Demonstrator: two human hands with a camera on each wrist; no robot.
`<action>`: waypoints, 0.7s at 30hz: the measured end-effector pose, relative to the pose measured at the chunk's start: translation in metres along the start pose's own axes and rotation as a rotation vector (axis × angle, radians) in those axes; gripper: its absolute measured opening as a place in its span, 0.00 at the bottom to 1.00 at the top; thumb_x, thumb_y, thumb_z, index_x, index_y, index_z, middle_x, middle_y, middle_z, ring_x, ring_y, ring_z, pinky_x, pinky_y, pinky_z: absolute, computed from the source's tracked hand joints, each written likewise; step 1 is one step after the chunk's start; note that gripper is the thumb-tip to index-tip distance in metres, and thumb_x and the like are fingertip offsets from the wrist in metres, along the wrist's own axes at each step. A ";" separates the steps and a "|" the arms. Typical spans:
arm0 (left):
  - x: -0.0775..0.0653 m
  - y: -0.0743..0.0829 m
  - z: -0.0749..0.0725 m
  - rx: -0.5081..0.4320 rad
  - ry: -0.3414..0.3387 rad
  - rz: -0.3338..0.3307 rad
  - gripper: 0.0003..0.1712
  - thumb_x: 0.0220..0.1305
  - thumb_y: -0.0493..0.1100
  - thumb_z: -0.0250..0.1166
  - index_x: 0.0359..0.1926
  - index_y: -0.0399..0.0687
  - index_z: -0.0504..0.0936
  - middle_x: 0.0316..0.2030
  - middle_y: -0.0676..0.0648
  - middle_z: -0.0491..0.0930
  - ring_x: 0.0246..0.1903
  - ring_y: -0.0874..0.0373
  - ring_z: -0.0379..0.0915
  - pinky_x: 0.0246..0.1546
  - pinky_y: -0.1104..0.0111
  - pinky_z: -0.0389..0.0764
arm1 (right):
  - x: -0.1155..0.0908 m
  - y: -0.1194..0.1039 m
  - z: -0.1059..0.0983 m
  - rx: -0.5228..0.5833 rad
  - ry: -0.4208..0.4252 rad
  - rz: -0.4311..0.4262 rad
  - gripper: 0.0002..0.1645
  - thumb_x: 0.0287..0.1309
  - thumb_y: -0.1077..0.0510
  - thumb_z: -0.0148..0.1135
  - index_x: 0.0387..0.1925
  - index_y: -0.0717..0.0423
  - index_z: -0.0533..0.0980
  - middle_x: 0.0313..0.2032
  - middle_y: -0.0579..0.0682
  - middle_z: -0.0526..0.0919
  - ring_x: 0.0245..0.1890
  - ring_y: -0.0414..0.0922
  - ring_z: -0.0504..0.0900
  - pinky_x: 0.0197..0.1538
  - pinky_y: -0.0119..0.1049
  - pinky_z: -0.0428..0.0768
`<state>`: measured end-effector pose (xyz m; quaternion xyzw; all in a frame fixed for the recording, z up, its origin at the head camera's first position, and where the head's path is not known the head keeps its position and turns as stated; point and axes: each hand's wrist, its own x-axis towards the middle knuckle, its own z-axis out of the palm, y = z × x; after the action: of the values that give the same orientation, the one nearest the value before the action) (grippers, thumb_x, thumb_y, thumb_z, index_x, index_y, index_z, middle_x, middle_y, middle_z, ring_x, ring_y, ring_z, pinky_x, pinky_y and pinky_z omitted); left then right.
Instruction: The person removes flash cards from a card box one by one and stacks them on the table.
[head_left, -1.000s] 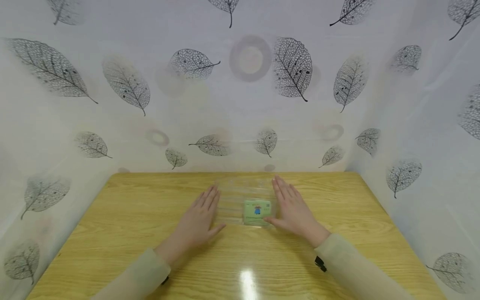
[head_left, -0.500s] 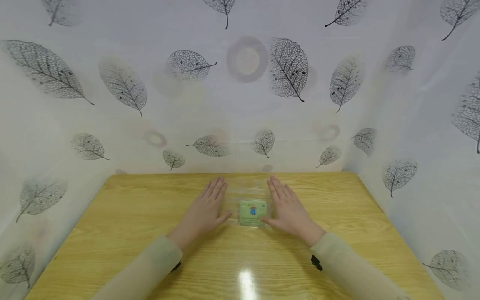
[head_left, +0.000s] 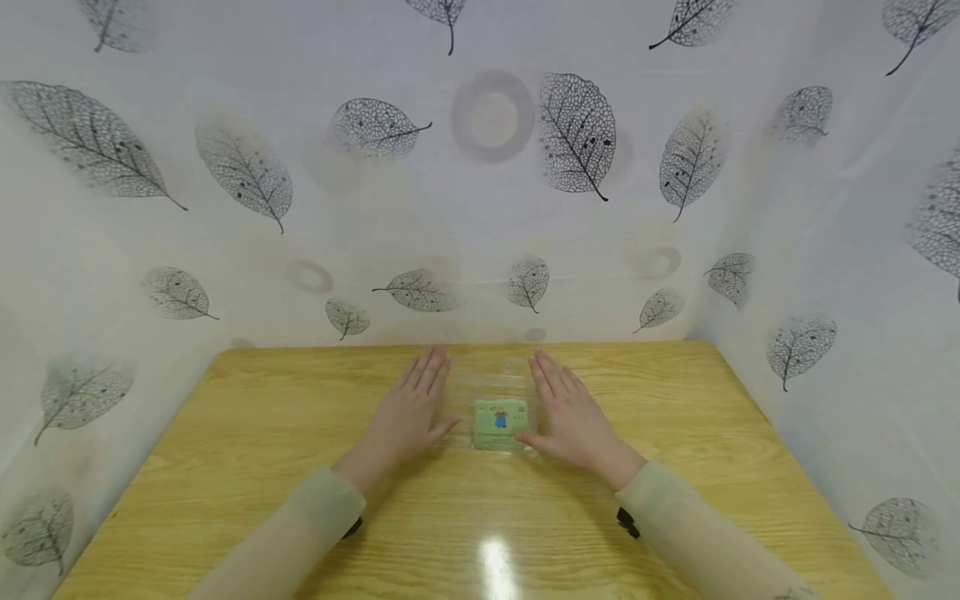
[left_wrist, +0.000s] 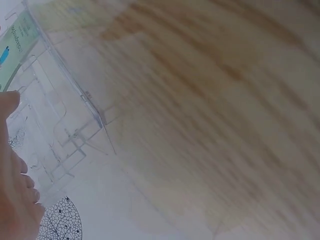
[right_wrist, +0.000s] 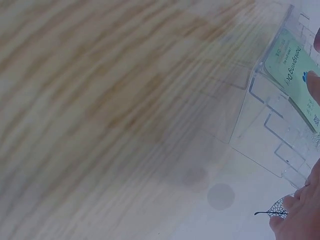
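A clear plastic tiered card holder stands toward the back of the wooden table, between my hands. In its front right compartment sits a pale green card or stack of cards with a small blue figure; "Thanksgiving Day" reads on it in the right wrist view. My left hand lies along the holder's left side, fingers straight and thumb near its front edge. Along the right side my right hand extends straight fingers, its thumb over the card's lower right corner. Whether fingertips touch the plastic is hard to tell.
The wooden table ends at a white curtain printed with dark leaves, which hangs behind and on both sides. A bright light reflection shows near the table's front.
My left hand has moved right, closer to the holder's left side. The right hand stays by the right side. Holder and card appear slightly further left, and the whole view has shifted a little too.
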<state>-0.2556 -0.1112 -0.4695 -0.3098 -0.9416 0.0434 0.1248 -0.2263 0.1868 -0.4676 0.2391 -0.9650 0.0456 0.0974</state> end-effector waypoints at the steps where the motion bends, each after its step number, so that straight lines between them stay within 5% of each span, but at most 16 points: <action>1: -0.001 0.000 0.000 0.011 0.004 0.001 0.56 0.76 0.69 0.57 0.83 0.31 0.51 0.84 0.32 0.46 0.84 0.37 0.46 0.85 0.49 0.56 | 0.000 0.000 0.000 0.000 0.001 -0.001 0.74 0.60 0.26 0.68 0.83 0.69 0.45 0.85 0.65 0.45 0.84 0.63 0.53 0.85 0.59 0.55; 11: -0.008 -0.009 0.004 0.109 -0.011 0.025 0.58 0.73 0.69 0.60 0.83 0.33 0.51 0.85 0.33 0.46 0.85 0.40 0.46 0.85 0.53 0.54 | 0.002 -0.001 0.001 0.007 -0.012 -0.003 0.74 0.60 0.26 0.68 0.83 0.68 0.45 0.85 0.64 0.44 0.85 0.61 0.51 0.85 0.58 0.55; 21: -0.006 -0.017 0.001 0.018 -0.047 0.012 0.59 0.72 0.66 0.63 0.84 0.32 0.47 0.85 0.33 0.44 0.85 0.39 0.42 0.86 0.51 0.51 | 0.002 -0.001 0.000 0.004 -0.003 -0.019 0.73 0.61 0.26 0.67 0.83 0.69 0.45 0.85 0.64 0.44 0.85 0.62 0.52 0.85 0.58 0.55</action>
<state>-0.2604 -0.1284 -0.4689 -0.3131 -0.9420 0.0600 0.1053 -0.2280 0.1850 -0.4669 0.2486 -0.9628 0.0461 0.0958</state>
